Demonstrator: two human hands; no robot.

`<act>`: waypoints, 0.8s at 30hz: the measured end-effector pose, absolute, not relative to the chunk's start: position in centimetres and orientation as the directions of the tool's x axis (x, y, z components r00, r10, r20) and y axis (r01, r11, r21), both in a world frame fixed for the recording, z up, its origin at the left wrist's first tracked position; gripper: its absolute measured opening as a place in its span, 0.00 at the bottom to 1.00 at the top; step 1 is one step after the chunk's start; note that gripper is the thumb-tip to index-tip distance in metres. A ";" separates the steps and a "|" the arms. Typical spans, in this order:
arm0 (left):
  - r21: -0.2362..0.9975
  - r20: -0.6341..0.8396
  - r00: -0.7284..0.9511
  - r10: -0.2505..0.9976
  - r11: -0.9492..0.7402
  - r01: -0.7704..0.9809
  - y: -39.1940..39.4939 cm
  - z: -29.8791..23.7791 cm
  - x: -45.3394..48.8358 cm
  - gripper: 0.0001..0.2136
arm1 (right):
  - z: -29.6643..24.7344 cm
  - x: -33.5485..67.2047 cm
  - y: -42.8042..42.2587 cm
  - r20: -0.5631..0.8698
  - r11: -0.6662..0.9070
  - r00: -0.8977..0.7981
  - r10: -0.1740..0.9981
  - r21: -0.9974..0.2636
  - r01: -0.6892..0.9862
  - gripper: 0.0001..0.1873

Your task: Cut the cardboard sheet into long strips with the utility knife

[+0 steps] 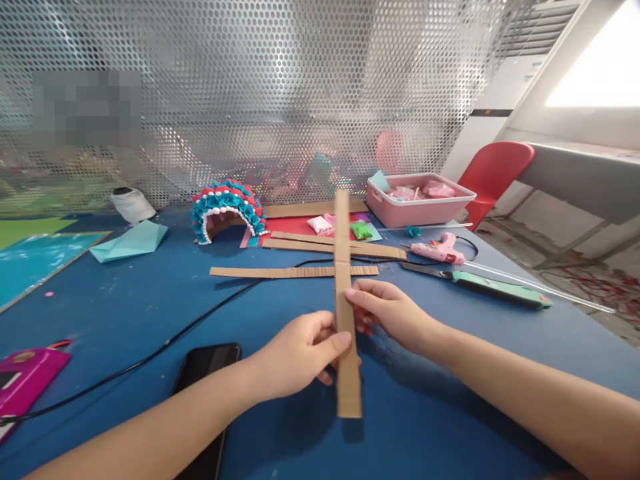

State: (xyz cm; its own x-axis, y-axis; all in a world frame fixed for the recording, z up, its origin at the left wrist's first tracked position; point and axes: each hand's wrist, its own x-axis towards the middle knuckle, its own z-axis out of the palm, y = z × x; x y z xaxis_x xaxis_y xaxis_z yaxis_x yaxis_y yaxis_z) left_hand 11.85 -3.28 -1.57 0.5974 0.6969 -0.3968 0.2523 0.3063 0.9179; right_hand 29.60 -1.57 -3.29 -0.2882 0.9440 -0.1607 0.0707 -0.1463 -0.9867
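Both hands hold one long cardboard strip [343, 267] above the blue table, its length pointing away from me. My left hand [305, 350] pinches it near its lower part, thumb on top and fingers behind. Higher up, my right hand [383, 310] grips the strip's right edge between thumb and fingers. Behind the held piece, another cardboard strip [250, 273] lies crosswise on the table. Several more strips [300, 245] rest further back. A black phone [213, 357] lies partly under my left forearm.
At right are a green box cutter [500, 288], a pink glue gun [440, 250] and a pink bin [415, 212]. A flower-covered arch [227, 203] stands at the back, near packets of white and green clay [361, 231]. A black cable [200, 320] crosses the table [125, 300].
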 end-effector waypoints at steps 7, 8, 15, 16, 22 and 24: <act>0.931 -0.362 0.668 0.650 0.219 0.291 -3.5 -1.9 11.6 0.12 | -3.3 28.6 -3.1 -0.216 -0.220 -0.363 0.907 -0.975 0.030 0.25; 0.934 -0.356 0.673 0.649 0.219 0.283 -3.5 -2.1 11.6 0.13 | -3.4 28.6 -3.2 -0.194 -0.196 -0.365 0.911 -0.980 0.033 0.25; 0.949 -0.312 0.673 0.671 0.193 0.248 -3.7 -3.1 11.0 0.14 | -4.7 28.6 -3.2 -0.056 -0.051 -0.316 0.947 -0.998 0.026 0.25; 0.946 -0.319 0.680 0.660 0.185 0.265 -3.8 -3.1 10.9 0.14 | -4.9 28.7 -3.1 -0.051 -0.048 -0.299 0.953 -0.999 0.017 0.24; 0.957 -0.249 0.650 0.718 0.079 0.279 -4.1 -3.1 11.3 0.12 | -5.1 29.2 -2.9 -0.085 -0.103 -0.279 0.956 -0.993 -0.051 0.22; 0.970 -0.182 0.597 0.781 0.045 0.238 -3.8 -3.2 11.3 0.12 | -4.9 29.5 -3.1 -0.092 -0.108 -0.357 0.929 -0.994 -0.023 0.22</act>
